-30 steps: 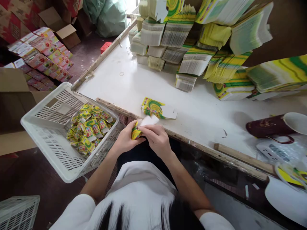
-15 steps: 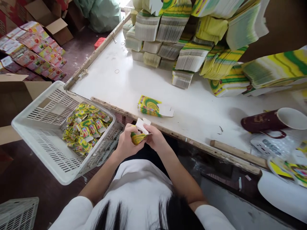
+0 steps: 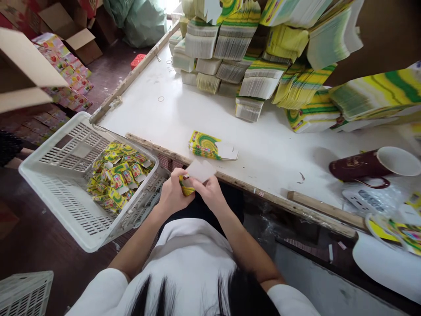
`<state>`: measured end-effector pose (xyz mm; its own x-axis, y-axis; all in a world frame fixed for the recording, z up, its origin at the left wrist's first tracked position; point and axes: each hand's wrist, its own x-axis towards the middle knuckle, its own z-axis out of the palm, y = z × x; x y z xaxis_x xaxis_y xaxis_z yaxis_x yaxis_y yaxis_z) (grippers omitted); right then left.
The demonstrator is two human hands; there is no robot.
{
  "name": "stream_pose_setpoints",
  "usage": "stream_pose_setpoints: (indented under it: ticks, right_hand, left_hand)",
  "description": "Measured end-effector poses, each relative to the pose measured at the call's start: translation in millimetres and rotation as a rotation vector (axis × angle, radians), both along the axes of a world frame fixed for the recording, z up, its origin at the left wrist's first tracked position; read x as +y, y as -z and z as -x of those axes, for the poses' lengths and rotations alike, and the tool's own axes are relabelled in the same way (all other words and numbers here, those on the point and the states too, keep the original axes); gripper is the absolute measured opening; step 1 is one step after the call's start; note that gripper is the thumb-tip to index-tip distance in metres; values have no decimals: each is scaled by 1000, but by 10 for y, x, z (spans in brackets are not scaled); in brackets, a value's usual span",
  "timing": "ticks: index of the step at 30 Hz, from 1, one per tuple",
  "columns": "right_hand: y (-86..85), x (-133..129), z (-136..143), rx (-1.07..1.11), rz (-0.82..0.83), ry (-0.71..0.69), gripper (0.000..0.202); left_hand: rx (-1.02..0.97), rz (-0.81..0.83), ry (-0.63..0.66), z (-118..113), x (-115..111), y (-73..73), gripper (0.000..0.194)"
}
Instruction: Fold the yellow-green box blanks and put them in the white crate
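Just off the table's front edge, I hold a small yellow-and-green cardboard carton [image 3: 201,170] with both hands, its white flaps standing up. My left hand [image 3: 174,192] is closed around the carton's yellow side. My right hand [image 3: 210,192] pinches the white flap part, thumb laid across it. Fingers cover much of the carton. On the table right beyond my hands lies a small stack of flat yellow-green cartons [image 3: 204,145], white flaps pointing right. To the left of my hands stands a white plastic basket [image 3: 62,210] with many small yellow-green cartons [image 3: 120,175] inside.
Bundles of flat cartons [image 3: 235,44] are piled at the table's back. A maroon mug [image 3: 357,169] lies on its side at right, near a power strip [image 3: 357,199]. Wooden strips [image 3: 325,210] edge the table. An open cardboard box [image 3: 29,57] and part of a person [image 3: 9,147] appear at left.
The carton's white flaps have turned more upright and broad between my hands, and my right thumb has moved over them. At left, the cardboard box has shifted up and a person has come into view.
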<state>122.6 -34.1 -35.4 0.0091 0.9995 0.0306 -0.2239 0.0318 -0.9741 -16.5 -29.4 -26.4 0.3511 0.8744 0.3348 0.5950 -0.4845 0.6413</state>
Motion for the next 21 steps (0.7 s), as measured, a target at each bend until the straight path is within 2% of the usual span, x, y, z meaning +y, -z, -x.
stream_pose_setpoints:
  ticks: [2,4,7,10,14,16,18,21]
  right_hand:
    - [54,33,-20,-46,-23,-68,32]
    - [103,18,-34,-85,-63,-79,38]
    - [133,-74,-26,-198,-154,-78,55]
    - [132,-134,-6,-388,-300,-82,54]
    - [144,-73,-60,-436,-316,82,51]
    - [150,-26,-125,-454,-322,118,52]
    - [151,3,-196,-533,-373,37,55]
    - [148,21,-299,-665,-413,-88,51]
  left_hand:
    - [75,-31,38,13,2,10,53]
    - [131,19,54,30,23,26,51]
    - [129,130,94,47,81,76,62]
    - [58,116,127,55,136,135,73]
    - [62,39,-87,112,164,106,85]
    - [100,16,-134,171,166,41,70]
    - [133,-11,-102,228,167,-29,53]
    - [170,-37,-58,273,170,-101,50]
